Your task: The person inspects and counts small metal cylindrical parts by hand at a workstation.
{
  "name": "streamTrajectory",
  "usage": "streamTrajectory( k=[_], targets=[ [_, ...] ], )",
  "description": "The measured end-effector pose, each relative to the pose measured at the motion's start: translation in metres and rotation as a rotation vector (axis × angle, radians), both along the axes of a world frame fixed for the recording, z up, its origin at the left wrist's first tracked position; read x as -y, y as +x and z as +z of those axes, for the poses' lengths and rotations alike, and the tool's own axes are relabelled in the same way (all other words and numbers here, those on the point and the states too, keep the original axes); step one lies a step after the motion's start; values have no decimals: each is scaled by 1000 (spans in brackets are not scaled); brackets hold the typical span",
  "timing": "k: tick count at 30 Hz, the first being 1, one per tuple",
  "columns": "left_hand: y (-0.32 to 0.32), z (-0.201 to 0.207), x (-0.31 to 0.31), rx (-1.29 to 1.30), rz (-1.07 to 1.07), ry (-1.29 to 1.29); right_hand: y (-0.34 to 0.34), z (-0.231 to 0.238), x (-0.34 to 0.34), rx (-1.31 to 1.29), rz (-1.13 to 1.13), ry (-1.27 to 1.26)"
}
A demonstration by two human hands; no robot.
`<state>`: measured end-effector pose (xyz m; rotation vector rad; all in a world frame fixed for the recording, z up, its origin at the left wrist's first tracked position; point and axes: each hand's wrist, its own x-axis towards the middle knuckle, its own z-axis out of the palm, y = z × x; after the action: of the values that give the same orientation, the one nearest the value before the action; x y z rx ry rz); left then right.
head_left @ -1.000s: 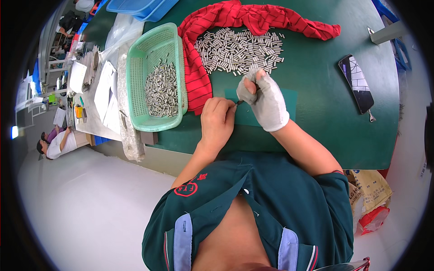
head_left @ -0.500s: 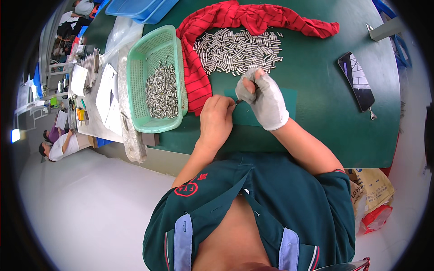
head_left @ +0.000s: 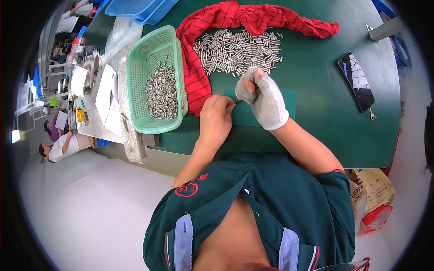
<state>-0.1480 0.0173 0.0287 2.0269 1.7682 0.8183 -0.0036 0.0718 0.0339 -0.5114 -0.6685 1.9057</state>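
Note:
My bare left hand [head_left: 215, 117] rests at the near left of a flat green sheet [head_left: 287, 106] on the table. Its fingers are bent and pressed together, beside a small dark tip [head_left: 238, 102]; what they hold is hidden. Over the sheet, my right hand [head_left: 266, 105] wears a pale grey glove with bare thumb and fingertip. That hand is closed, and anything inside it is too small to make out. Just beyond lie many short silvery metal pins [head_left: 239, 50], spread on the table.
Left of my hands, a green plastic basket [head_left: 132, 86] holds more metal pins. A red striped cloth [head_left: 194, 74] curves around the loose pins. At the right are a phone [head_left: 357, 81] and a metal bracket [head_left: 384, 30]. A blue bin [head_left: 151, 13] stands far left.
My left hand has shifted very slightly to the left. The right hand stays in place, still closed.

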Motion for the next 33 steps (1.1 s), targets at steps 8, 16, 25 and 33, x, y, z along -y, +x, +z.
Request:
streamTrajectory(
  k=[8, 16, 25, 33],
  targets=[
    [0, 0, 0, -5, 3, 8, -1, -1, 0, 2, -5, 3],
    [-2, -4, 0, -19, -12, 37, -2, 0, 4, 7, 1, -5],
    [1, -9, 1, 21, 8, 43, -1, -3, 5, 141, 19, 96],
    [-2, -10, 4, 6, -10, 61, -3, 4, 12, 204, 29, 106]
  ],
)
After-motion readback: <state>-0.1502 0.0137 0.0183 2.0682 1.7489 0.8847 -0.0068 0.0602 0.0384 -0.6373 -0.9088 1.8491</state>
